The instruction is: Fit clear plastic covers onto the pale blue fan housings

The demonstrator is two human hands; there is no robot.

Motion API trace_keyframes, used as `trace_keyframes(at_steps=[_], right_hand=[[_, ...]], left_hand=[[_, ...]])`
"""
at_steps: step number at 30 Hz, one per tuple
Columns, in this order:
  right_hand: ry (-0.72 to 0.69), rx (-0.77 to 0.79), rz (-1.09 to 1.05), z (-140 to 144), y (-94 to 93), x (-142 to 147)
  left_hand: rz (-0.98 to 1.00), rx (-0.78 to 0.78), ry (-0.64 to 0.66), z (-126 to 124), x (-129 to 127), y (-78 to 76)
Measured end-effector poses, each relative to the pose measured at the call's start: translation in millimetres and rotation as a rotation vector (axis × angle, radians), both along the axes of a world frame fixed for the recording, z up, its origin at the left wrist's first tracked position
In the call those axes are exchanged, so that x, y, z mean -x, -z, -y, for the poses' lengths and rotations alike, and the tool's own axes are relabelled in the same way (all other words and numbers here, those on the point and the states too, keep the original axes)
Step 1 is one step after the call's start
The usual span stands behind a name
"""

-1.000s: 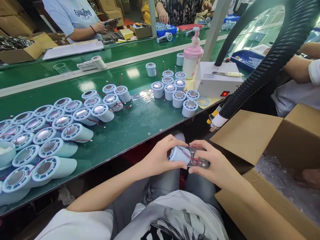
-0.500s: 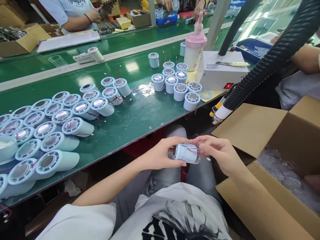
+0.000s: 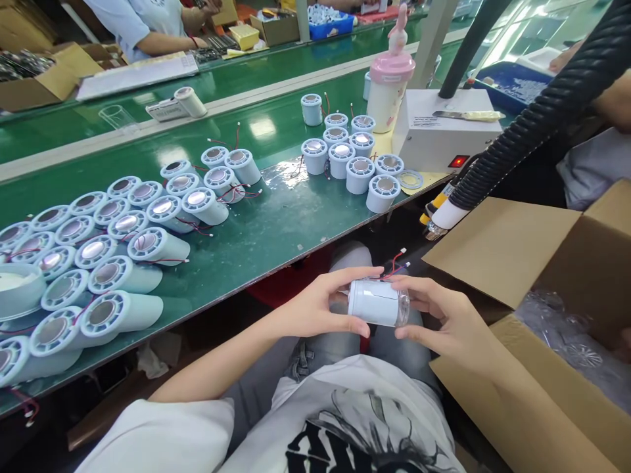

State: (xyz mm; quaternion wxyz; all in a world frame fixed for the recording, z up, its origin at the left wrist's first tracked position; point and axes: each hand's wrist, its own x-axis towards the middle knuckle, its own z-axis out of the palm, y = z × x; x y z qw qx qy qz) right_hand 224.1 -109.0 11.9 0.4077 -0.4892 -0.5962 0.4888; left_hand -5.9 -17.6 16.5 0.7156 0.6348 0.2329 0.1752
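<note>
Over my lap I hold a light-blue cylindrical housing [image 3: 371,301], lying on its side, with a clear plastic cover [image 3: 403,306] around it that reaches past its right end. My left hand [image 3: 323,303] grips the left end, thumb below and fingers on top. My right hand [image 3: 446,312] has the clear right end between its thumb and fingers. Thin red and dark wires [image 3: 394,263] with small white plugs stick up behind the housing. Several similar blue housings [image 3: 116,276] stand or lean in rows on the green bench to the left.
More blue housings [image 3: 359,172] stand by a pink-lidded bottle [image 3: 392,75] and a white machine box [image 3: 444,135]. A black corrugated hose [image 3: 532,118] hangs at right above an open carton [image 3: 503,253] of clear plastic parts [image 3: 582,351]. A co-worker [image 3: 142,29] sits across the bench [image 3: 276,223].
My right hand has gone from pinching near the wires to gripping the clear cover's end. The wires, earlier across the housing's front, now stand up behind it. The view has shifted slightly.
</note>
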Motion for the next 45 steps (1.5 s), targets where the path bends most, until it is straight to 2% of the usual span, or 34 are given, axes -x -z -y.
trace_keyframes(at_steps=[10,19,29,39,43,45], right_hand=[[-0.067,0.247,-0.276,0.7,-2.3,0.4],[-0.018,0.408,-0.362,-1.8,-1.4,3.1],[0.037,0.615,-0.468,-1.7,2.0,11.9],[-0.046,0.796,-0.539,-2.8,4.9,16.8],[-0.069,0.870,-0.492,-2.7,10.1,17.3],[-0.056,0.829,-0.412,-1.3,13.1,18.0]], left_hand=[[0.015,-0.265,0.019,1.0,4.0,-2.5],[-0.001,-0.350,0.030,0.8,4.6,-3.0],[0.076,-0.467,0.044,-0.9,4.7,-1.6],[0.083,-0.478,0.050,-1.0,4.7,1.7],[0.062,-0.439,0.047,3.0,3.5,0.2],[0.025,-0.390,0.029,6.3,2.8,-1.7]])
